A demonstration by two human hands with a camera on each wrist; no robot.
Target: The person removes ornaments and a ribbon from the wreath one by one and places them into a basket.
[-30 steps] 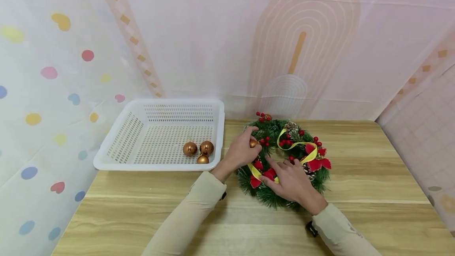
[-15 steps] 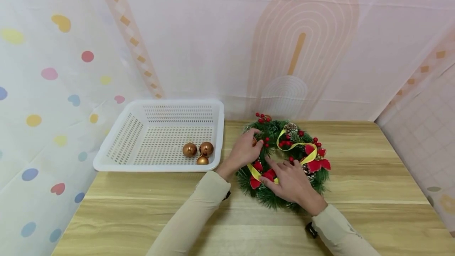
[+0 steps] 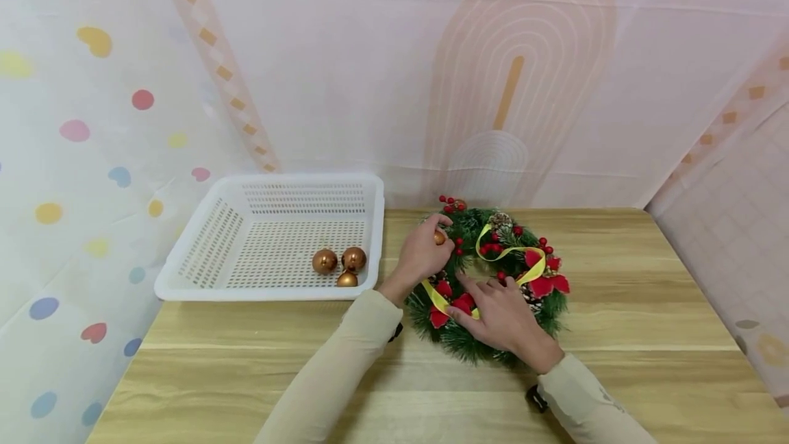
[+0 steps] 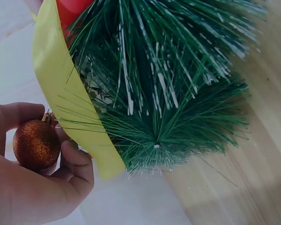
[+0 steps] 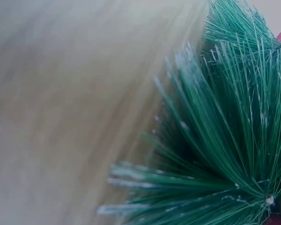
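Where the left hand (image 3: 424, 251) curls: thumb and fingers wrap a bauble (image 4: 36, 144), cap (image 4: 48, 117) showing, its far side hidden.
Right hand (image 3: 502, 317): fingers loosely spread, resting on the wreath (image 3: 464, 347); the right wrist view catches barely a sliver of skin, mostly needles (image 5: 225, 131) and blurred table (image 5: 61, 117).
Wreath: lying right of the basket (image 3: 302, 199), its ribbon (image 4: 61, 70) partly covered by the right hand.
Basket: three smooth baubles (image 3: 324, 261), the nearest cut off below by the rim (image 3: 265, 292).

Printed sheets (image 3: 370, 88) walling a table (image 3: 641, 293) make a booth.
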